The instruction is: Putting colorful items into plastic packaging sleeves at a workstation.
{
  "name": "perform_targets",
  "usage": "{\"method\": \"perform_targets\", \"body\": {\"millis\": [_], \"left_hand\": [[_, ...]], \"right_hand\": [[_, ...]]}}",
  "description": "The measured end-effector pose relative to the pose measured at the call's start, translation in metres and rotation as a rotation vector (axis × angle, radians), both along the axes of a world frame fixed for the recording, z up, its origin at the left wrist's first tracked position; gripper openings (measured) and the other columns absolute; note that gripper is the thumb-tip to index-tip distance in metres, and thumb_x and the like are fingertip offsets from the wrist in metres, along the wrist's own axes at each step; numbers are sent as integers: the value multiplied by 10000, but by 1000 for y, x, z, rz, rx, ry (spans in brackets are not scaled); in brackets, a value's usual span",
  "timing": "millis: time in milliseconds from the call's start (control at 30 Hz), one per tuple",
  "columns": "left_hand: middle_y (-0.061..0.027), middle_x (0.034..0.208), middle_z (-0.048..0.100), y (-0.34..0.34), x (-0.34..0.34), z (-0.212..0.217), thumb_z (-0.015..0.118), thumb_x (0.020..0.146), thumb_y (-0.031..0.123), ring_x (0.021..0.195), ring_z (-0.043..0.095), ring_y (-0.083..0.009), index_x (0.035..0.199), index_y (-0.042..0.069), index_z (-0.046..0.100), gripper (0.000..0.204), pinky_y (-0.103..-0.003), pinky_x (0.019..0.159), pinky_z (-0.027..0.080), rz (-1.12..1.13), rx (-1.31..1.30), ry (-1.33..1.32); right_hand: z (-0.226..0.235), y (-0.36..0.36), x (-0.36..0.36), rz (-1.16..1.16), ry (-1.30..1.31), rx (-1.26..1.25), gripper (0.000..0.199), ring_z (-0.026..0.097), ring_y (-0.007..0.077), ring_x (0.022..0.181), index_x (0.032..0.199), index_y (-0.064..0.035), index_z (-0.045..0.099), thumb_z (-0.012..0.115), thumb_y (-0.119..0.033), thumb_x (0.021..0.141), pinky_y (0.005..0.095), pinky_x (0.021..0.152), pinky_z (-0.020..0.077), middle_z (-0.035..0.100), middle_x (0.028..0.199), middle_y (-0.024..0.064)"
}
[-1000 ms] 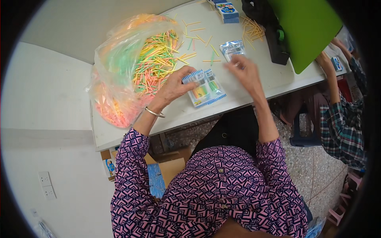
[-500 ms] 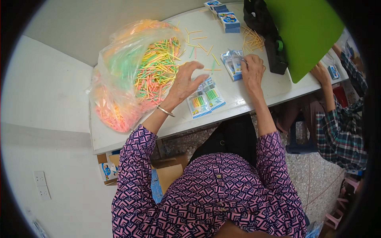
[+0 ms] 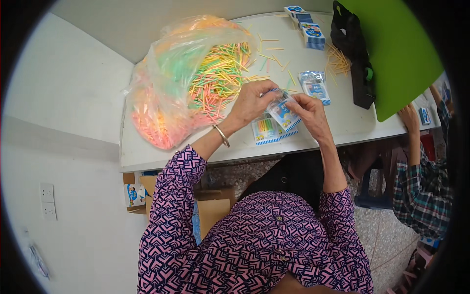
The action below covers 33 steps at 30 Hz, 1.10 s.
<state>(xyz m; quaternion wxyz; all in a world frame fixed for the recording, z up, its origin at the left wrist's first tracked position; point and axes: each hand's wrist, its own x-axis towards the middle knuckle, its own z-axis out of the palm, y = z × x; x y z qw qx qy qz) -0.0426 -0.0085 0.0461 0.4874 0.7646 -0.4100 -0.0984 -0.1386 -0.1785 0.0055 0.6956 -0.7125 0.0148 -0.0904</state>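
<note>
A small clear packet (image 3: 283, 111) is held just above the white tabletop (image 3: 338, 128), clamped between the fingers of the left hand (image 3: 252, 102) and right hand (image 3: 309, 112). A filled packet of coloured sticks (image 3: 266, 131) lies directly beneath it, and a large plastic bag of coloured sticks (image 3: 188, 78) is seen just beside the left hand.

Both hands meet over the white counter (image 3: 171, 152): the left hand (image 3: 252, 102) and right hand (image 3: 309, 111) pinch a small clear packet (image 3: 284, 111) between them, beside a big bag of coloured sticks (image 3: 186, 83).
</note>
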Motion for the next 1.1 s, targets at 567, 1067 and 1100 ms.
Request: {"method": "perform_targets", "body": {"millis": [567, 1067, 1100], "left_hand": [[-122, 796, 647, 53, 111, 8, 564, 852, 250, 769, 609, -278, 872, 22, 655, 246, -364, 692, 468, 301, 393, -552], [-181, 1042, 591, 41, 172, -35, 533, 763, 134, 974, 555, -315, 924, 1, 638, 234, -446, 816, 453, 295, 1057, -974], [-180, 1026, 599, 42, 170, -38, 526, 773, 127, 976, 559, -326, 917, 5, 628, 214, -447, 789, 468, 298, 1039, -993]], "right_hand": [[-1, 22, -5, -21, -10, -132, 218, 388, 31, 561, 833, 33, 628, 582, -176, 869, 218, 486, 309, 478, 601, -42], [-4, 18, -13, -48, 23, -45, 228, 419, 22, 613, 851, 42, 628, 591, -181, 878, 195, 530, 328, 516, 647, -48], [-5, 17, -13, -53, 15, -28, 225, 421, 22, 614, 852, 43, 628, 592, -177, 877, 195, 531, 330, 519, 647, -48]]}}
